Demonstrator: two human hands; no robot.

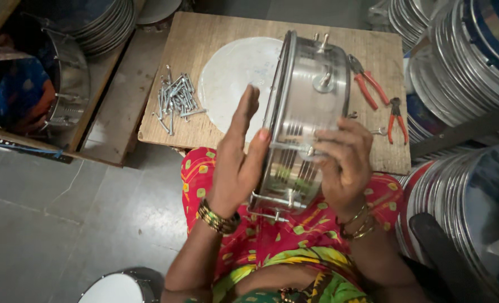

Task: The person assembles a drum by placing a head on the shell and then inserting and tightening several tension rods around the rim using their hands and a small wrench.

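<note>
While held on edge above the lap, one steel drum shell (pixel 305 112) sits between two hands: left hand (pixel 239 163) flat against its face, fingers pressed together; right hand (pixel 345 163) fingers curled around the rim. On the bench (pixel 204 39): one white disc (pixel 232 84), two red-handled pliers (pixel 381 101), one heap of bolts (pixel 175 101), too jumbled to count. Stacked hoops (pixel 463 62) cut off at frame edge.

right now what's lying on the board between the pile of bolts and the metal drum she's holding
In the head view, a flat white round drum skin lies on the wooden board between the pile of bolts and the metal drum shell; the raised left hand overlaps its near edge.
</note>
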